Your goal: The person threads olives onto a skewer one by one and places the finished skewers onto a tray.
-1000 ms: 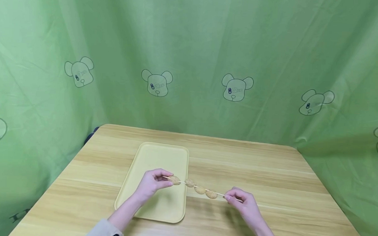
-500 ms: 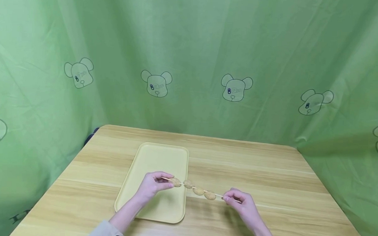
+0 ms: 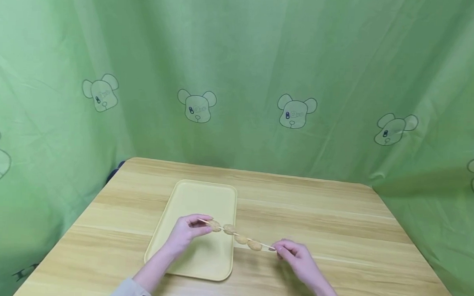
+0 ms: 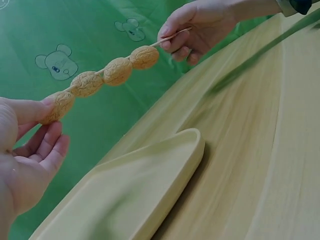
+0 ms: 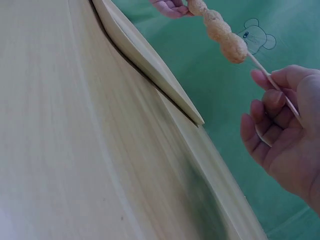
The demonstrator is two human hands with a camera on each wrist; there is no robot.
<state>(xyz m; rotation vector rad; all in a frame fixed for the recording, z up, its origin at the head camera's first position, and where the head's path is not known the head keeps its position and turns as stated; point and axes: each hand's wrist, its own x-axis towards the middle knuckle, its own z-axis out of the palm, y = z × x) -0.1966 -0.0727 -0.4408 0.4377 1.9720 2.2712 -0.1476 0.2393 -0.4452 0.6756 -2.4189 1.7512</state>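
A thin wooden skewer (image 3: 265,245) carries several round, wrinkled, light-brown pieces (image 4: 118,71) that look like walnuts or walnut-shaped cakes. It is held in the air, sloping down to the right in the head view. My left hand (image 3: 184,234) pinches the leftmost piece (image 4: 59,106) between thumb and fingers, with the skewer's tip poking out past it. At the other end, my right hand (image 3: 297,258) grips the bare stick (image 5: 280,89) between thumb and index finger, other fingers curled. Below the left hand lies a pale yellow rectangular tray (image 3: 204,194), its right part under the skewer.
The tray rests on a wood-grain table (image 3: 317,203), left of its middle. Green curtains (image 3: 240,43) printed with bear heads (image 3: 295,113) hang behind and on both sides. A dark object (image 3: 114,172) shows behind the table's far left corner.
Both hands have shifted a little to the left with the skewer, the right hand also slightly lower. The grips look the same. The tray has stayed in place.
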